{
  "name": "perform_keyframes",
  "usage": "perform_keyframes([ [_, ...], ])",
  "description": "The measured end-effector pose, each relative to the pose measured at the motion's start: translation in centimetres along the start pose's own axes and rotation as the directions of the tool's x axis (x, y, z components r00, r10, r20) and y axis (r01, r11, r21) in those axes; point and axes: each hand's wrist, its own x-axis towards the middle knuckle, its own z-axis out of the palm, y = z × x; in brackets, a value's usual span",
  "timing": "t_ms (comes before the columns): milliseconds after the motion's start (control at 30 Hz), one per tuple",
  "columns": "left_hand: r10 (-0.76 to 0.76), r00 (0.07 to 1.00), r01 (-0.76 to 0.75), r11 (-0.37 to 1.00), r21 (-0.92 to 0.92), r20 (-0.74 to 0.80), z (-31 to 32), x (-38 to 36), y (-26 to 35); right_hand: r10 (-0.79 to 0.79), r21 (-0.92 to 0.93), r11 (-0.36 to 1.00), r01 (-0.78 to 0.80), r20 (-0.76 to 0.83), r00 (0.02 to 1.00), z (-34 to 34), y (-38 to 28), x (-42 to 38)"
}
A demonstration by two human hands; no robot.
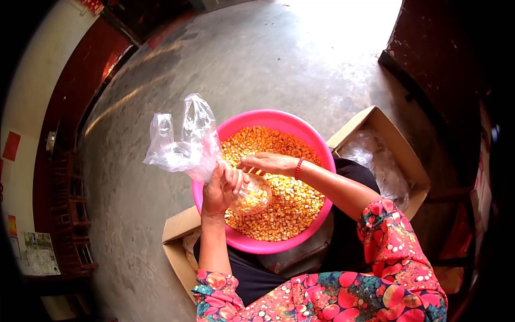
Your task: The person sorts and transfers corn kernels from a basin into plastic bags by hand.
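Observation:
A pink basin [259, 246] full of loose yellow-orange corn kernels [292, 206] stands in front of me. My left hand [221, 188] is wrapped round the gathered neck of a clear plastic bag [201, 153]. The bag's lower part, with kernels inside, rests over the corn, while its empty top and handles spread out to the upper left. My right hand [268, 163] is stretched out flat over the kernels, its fingertips close to the bag's neck and my left fingers. It holds nothing, and a red band circles its wrist.
An open cardboard box [413, 166] with clear plastic bags [375, 161] stands right of the basin. Another cardboard box [177, 255] is at the lower left. Wooden stools [72, 214] line the left wall, and grey concrete floor [214, 70] extends ahead.

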Motion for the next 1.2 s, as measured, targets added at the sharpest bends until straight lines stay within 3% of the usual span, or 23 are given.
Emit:
perform_keyframes([
  [67, -0.013, 1.000, 0.013, 1.000, 0.013, 0.010, -0.1, 0.0, 0.0, 0.057, 0.050, 0.997, -0.061, 0.075, 0.996, 1.0, 0.6, 0.3],
  [133, -0.026, 0.999, 0.028, 0.998, 0.057, -0.032, -0.1, 0.1, -0.1, -0.012, 0.067, 0.998, 0.004, 0.124, 0.992, 1.2, 3.0, 1.3],
  [200, -0.003, 0.999, 0.006, 0.997, 0.071, -0.049, 0.0, 0.2, 0.1, -0.041, 0.065, 0.997, 0.041, -0.003, 0.999, 1.6, 1.6, 0.7],
  [267, 0.112, 0.973, -0.062, 0.970, 0.237, -0.204, 0.1, 0.5, 0.3, -0.044, 0.063, 0.997, 0.046, -0.034, 0.998, 1.5, 0.1, 0.3],
  [333, 0.129, 0.961, -0.073, 0.971, 0.226, -0.243, -0.2, 0.6, 0.1, -0.057, -0.100, 0.995, 0.027, -0.304, 0.951, 1.6, -1.2, -0.3],
  [400, 0.187, 0.924, -0.093, 0.956, 0.278, -0.334, -0.1, 0.9, -0.2, 0.007, -0.168, 0.985, -0.043, -0.209, 0.978, 0.3, -2.6, -0.6],
  [433, 0.215, 0.908, -0.149, 0.968, 0.204, -0.359, -0.3, 1.1, -0.6, -0.114, -0.215, 0.974, 0.064, -0.228, 0.967, 0.3, -2.4, -0.6],
  [467, 0.208, 0.911, -0.117, 0.958, 0.262, -0.355, -0.2, 1.2, -0.9, -0.234, -0.264, 0.950, 0.168, -0.241, 0.942, 0.4, -2.4, -0.7],
  [533, 0.228, 0.919, -0.040, 0.866, 0.499, -0.323, 0.3, 1.4, -1.4, -0.551, -0.362, 0.816, 0.450, -0.253, 0.796, 1.1, -2.7, -0.6],
  [600, 0.151, 0.907, 0.063, 0.874, 0.481, -0.393, -0.3, 1.0, -2.8, -0.290, -0.335, 0.906, 0.258, -0.048, 0.956, 0.8, -2.9, -0.5],
  [667, 0.270, 0.933, -0.027, 0.712, 0.702, -0.237, -0.7, 0.6, -2.8, -0.584, -0.392, 0.801, 0.453, -0.347, 0.733, 2.6, -2.6, -0.5],
  [700, 0.268, 0.934, -0.026, 0.711, 0.703, -0.237, -0.7, 0.6, -2.8, -0.465, -0.046, 0.876, 0.481, -0.345, 0.815, 2.1, -2.6, -0.8],
  [800, 0.197, 0.931, 0.052, 0.762, 0.646, -0.308, -0.2, 0.8, -3.0, -0.512, 0.092, 0.827, 0.555, -0.287, 0.810, 1.1, -3.7, -1.4],
  [867, 0.184, 0.969, 0.031, 0.569, 0.822, -0.163, -0.1, 0.7, -2.9, -0.322, 0.020, 0.938, 0.346, -0.320, 0.891, 0.5, -3.7, -1.8],
  [933, 0.174, 0.971, 0.059, 0.494, 0.868, -0.165, 0.1, 1.0, -2.5, -0.393, 0.102, 0.882, 0.461, -0.383, 0.836, -0.2, -3.5, -1.7],
  [1000, 0.164, 0.972, 0.107, 0.339, 0.935, -0.170, 0.7, 1.6, -1.8, -0.540, -0.264, 0.841, 0.472, -0.433, 0.721, -0.9, -4.6, -2.8],
  [1033, 0.249, 0.962, 0.021, 0.342, 0.940, -0.112, 1.6, 1.7, -1.4, -0.533, -0.078, 0.811, 0.580, -0.507, 0.677, -0.8, -5.6, -2.7],
  [1067, 0.249, 0.962, 0.023, 0.342, 0.939, -0.114, 1.4, 1.8, -1.5, -0.483, 0.114, 0.801, 0.588, -0.456, 0.747, -1.2, -6.0, -3.3],
  [1133, 0.303, 0.953, -0.056, 0.210, 0.976, -0.010, 0.5, 1.8, -2.1, -0.337, 0.312, 0.755, 0.577, -0.571, 0.749, -1.0, -8.0, -4.7],
  [1200, 0.302, 0.953, -0.064, 0.182, 0.981, 0.007, -0.4, 1.7, -2.6, -0.450, 0.419, 0.635, 0.649, -0.483, 0.751, -2.3, -8.2, -5.9],
])
